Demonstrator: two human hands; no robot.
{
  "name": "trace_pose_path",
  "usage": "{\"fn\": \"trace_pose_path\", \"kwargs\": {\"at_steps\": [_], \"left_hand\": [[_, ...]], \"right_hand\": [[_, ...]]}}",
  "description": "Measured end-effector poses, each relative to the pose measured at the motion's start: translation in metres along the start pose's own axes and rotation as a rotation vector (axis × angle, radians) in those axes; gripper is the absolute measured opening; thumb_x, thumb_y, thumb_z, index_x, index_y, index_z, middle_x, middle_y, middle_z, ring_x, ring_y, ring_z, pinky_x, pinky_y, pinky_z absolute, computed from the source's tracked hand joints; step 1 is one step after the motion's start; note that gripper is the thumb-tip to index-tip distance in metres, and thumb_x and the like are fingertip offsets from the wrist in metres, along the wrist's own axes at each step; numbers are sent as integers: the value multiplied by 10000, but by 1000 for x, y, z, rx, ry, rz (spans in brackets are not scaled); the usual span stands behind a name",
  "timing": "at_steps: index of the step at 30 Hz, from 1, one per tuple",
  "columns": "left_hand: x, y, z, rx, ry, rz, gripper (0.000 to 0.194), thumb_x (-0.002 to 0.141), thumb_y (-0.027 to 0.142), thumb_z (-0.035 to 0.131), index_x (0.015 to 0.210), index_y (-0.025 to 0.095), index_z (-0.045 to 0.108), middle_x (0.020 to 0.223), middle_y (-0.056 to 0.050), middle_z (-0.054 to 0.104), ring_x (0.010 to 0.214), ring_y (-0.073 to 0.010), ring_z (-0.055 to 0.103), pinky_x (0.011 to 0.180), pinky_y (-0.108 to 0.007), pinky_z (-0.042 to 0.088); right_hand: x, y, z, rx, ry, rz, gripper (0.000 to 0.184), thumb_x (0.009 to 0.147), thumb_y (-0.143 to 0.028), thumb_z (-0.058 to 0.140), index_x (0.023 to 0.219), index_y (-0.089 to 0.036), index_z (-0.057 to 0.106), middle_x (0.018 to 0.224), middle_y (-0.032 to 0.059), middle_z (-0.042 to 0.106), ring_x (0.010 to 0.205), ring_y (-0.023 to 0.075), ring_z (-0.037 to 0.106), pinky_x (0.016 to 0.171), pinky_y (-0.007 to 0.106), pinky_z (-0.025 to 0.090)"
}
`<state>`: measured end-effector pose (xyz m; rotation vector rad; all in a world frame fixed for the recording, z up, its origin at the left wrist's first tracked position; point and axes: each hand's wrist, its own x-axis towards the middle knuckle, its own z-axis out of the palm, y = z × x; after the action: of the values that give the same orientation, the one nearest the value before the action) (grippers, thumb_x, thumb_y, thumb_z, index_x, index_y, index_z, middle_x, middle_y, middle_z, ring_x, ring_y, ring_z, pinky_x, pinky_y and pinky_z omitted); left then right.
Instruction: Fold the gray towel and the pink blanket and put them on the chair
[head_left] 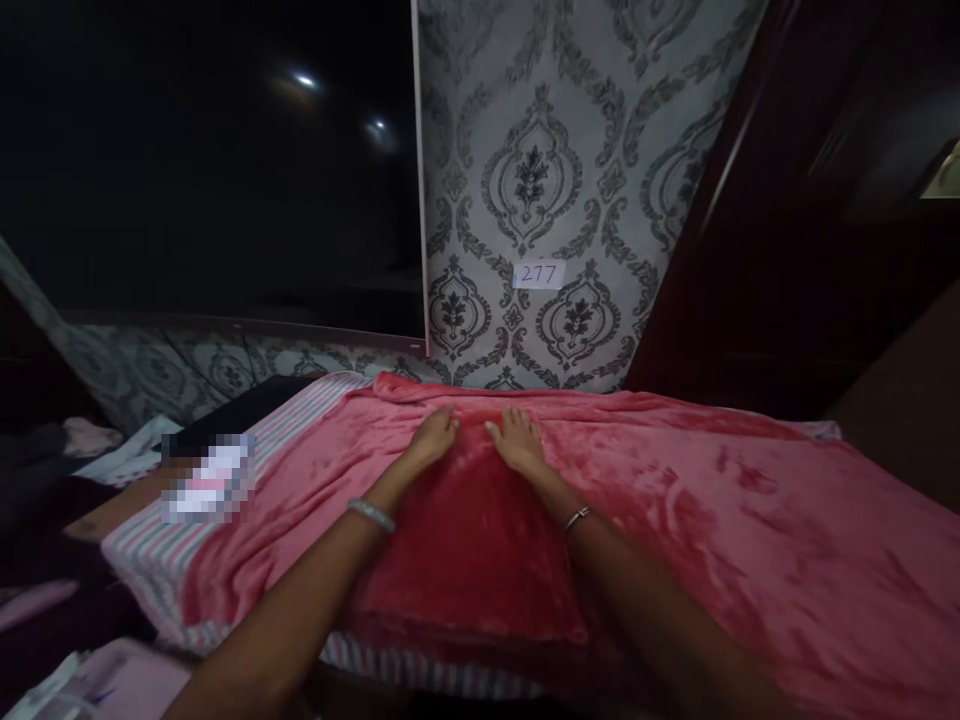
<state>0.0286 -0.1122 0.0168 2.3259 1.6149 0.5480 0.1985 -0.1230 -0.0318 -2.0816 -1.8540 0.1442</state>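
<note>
A red plush piece of fabric, folded into a flat rectangle, lies between my forearms near the front edge. Beneath and around it spreads a pink-red fleece blanket, wrinkled at the left and along the back. At the far end of the folded piece, my left hand rests with its fingers extended on the fabric. My right hand lies palm down just beside it, fingers spread. Neither hand grips anything that I can see.
A striped cloth covers the surface under the blanket. A blurred-out white and pink item sits at the left. Behind stand a large dark television and a patterned wall with a paper label. Assorted items crowd the lower left.
</note>
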Motion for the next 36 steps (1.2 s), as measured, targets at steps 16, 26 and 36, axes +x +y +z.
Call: {"fn": "trace_pose_path", "kwargs": {"at_steps": [16,26,36], "left_hand": [[40,-50,65,213,-56,-133,678,998,500,296,1574,143,292,1666,-200,193,1551,-307,170,1211,-583,219],[20,-40,19,154,-233,-72,609,1014,448,317,1566,190,334,1662,-151,237,1547,-287,189,1221,-526,226],[-125,-34,50,306,-152,297,645,990,498,416,1553,187,373,1661,-139,241,1549,-299,181,1247,-579,118]], "right_hand": [[3,34,38,-115,11,-26,762,1019,-604,295,1564,-75,349,1635,183,265,1533,286,185,1236,482,116],[-26,28,-3,-28,-164,7,676,1049,-496,283,1586,-86,283,1651,186,222,1534,287,172,1228,504,144],[-135,30,10,-74,-139,-193,798,982,-667,363,1608,-181,268,1682,112,151,1554,296,50,1242,526,30]]}}
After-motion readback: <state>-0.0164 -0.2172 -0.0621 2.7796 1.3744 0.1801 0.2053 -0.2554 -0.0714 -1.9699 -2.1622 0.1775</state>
